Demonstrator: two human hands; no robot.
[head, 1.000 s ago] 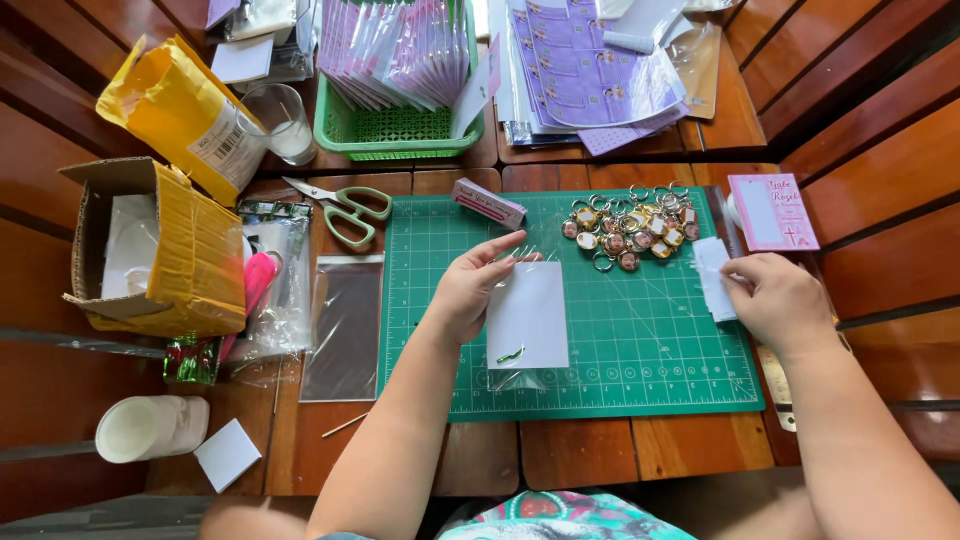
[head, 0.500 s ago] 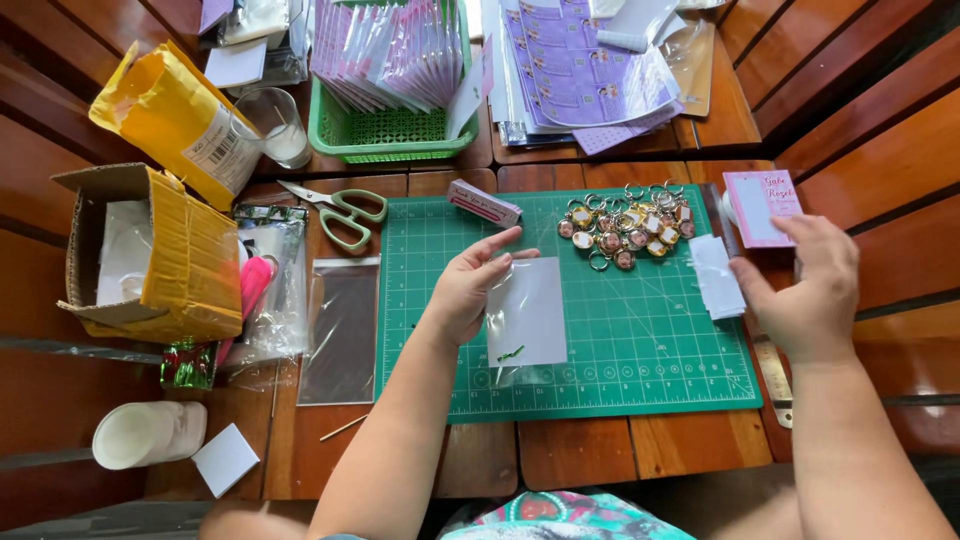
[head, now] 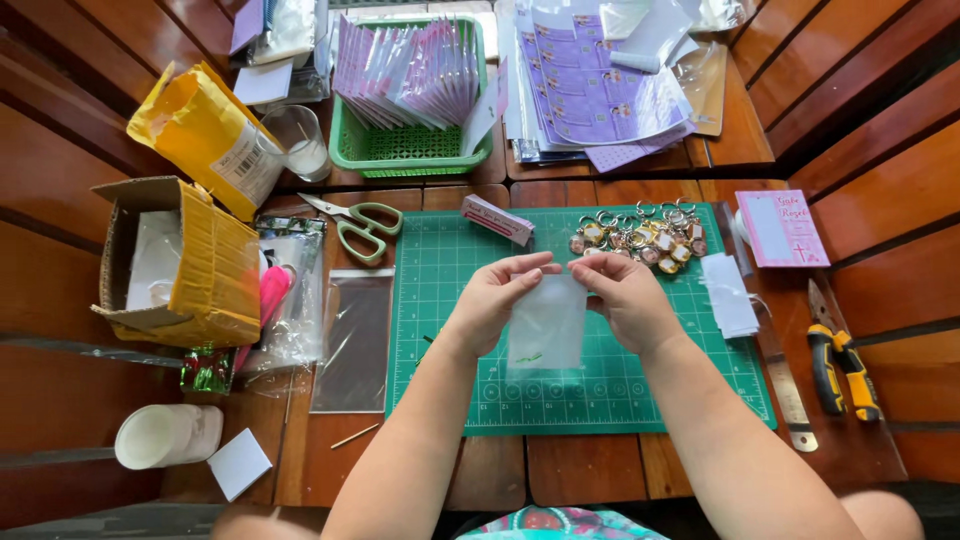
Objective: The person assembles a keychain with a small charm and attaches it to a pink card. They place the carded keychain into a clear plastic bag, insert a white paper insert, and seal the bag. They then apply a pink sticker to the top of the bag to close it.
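Observation:
My left hand [head: 492, 297] and my right hand [head: 628, 293] both pinch the top edge of a small clear plastic bag [head: 547, 326], held upright just above the green cutting mat [head: 480, 400]. The two thumbs and forefingers meet at the bag's mouth. Behind my hands, at the mat's far edge, lies a heap of keychains [head: 638, 235]. A stack of white paper slips [head: 729, 293] rests on the mat to the right of my right hand.
Green-handled scissors [head: 360, 228], a pink box [head: 497, 219], a pink booklet [head: 781, 228], yellow pliers [head: 842, 364] and a steel ruler [head: 786, 380] surround the mat. A green basket of cards [head: 408, 150], a cardboard box [head: 175, 262] and clear sleeves [head: 351, 340] lie left.
My right hand left the white slips at the mat's right edge and came to the middle, joining the left hand on the clear bag's top edge. The bag now stands lifted.

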